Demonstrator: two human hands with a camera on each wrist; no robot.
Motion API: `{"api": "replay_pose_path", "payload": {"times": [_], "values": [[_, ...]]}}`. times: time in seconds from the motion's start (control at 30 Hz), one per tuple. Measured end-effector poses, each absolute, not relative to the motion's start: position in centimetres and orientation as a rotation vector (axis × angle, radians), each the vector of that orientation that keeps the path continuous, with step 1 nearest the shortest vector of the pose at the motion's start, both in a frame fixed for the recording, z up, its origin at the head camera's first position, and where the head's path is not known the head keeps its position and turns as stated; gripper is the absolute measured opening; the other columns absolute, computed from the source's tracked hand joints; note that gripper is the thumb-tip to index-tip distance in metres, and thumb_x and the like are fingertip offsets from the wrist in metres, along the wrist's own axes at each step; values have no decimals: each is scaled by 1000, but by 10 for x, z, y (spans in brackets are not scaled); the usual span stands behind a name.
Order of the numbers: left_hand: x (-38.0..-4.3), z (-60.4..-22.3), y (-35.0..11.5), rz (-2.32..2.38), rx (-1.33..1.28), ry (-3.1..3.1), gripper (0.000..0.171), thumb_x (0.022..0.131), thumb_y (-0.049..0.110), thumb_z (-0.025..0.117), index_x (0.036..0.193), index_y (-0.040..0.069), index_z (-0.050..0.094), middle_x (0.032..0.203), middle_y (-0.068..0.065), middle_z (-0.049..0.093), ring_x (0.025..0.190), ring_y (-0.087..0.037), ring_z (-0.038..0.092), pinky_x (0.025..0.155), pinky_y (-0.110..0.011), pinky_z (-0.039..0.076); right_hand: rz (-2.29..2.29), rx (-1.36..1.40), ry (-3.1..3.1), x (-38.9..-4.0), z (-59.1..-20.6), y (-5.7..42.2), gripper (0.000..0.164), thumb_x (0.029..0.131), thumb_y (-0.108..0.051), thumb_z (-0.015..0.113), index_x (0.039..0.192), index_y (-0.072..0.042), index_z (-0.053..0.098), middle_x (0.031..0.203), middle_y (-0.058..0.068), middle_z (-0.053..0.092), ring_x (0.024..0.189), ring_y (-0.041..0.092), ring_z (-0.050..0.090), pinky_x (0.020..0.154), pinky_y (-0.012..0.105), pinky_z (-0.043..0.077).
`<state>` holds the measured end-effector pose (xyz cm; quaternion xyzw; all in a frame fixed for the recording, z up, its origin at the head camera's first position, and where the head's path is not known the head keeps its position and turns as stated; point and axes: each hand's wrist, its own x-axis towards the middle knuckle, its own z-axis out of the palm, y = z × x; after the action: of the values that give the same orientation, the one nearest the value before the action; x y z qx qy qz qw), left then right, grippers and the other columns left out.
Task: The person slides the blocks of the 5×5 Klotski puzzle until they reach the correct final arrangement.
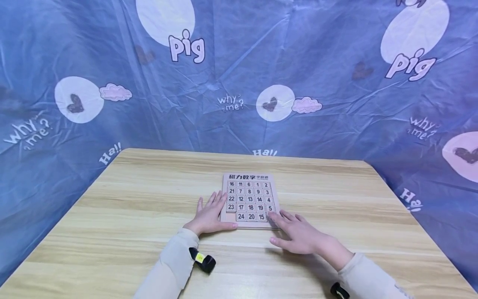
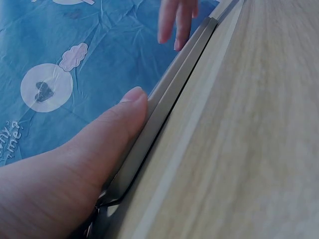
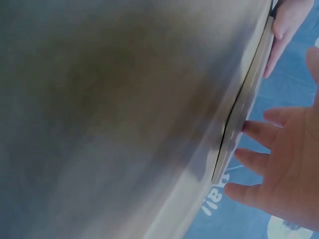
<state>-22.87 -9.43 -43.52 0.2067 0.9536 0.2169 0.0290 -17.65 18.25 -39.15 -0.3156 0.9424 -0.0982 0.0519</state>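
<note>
A sliding number puzzle (image 1: 257, 225) lies flat on the table, its numbered square tiles in rows under a line of dark characters. The bottom-left slot of its grid holds no tile. My left hand (image 1: 209, 218) rests at the puzzle's lower left corner, fingers extended along the left side and thumb at the front edge. In the left wrist view that thumb (image 2: 124, 117) lies against the board's side. With fingers spread, my right hand (image 1: 300, 234) reaches over the lower right corner. Its index fingertip is on the bottom-right tile and covers most of it.
The light wood-grain table (image 1: 149, 187) extends around the puzzle on all sides. Behind it and at both sides hangs a blue printed cloth (image 1: 231, 62). A black strap with a yellow label (image 1: 200, 257) sits on the left sleeve.
</note>
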Motion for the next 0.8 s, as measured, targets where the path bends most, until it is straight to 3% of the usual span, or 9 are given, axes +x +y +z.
{"api": "replay_pose_path", "payload": {"times": [0.3, 0.8], "values": [[-230, -439, -95, 633, 616, 2949, 110, 58, 78, 46, 139, 11, 13, 142, -9, 8, 128, -24, 2, 95, -53, -10, -283, -1033, 2866, -177, -393, 173, 71, 84, -56, 38, 135, -8, 29, 134, 9, 33, 122, 34, 25, 91, 59, 18], [-229, -435, -94, 684, 632, 2933, 108, 59, 73, 52, 139, 9, 15, 141, -12, 10, 128, -26, 4, 95, -53, -9, -229, -1025, 2803, -183, -389, 154, 74, 83, -59, 35, 136, -9, 26, 136, 8, 30, 124, 31, 20, 93, 57, 16]]}}
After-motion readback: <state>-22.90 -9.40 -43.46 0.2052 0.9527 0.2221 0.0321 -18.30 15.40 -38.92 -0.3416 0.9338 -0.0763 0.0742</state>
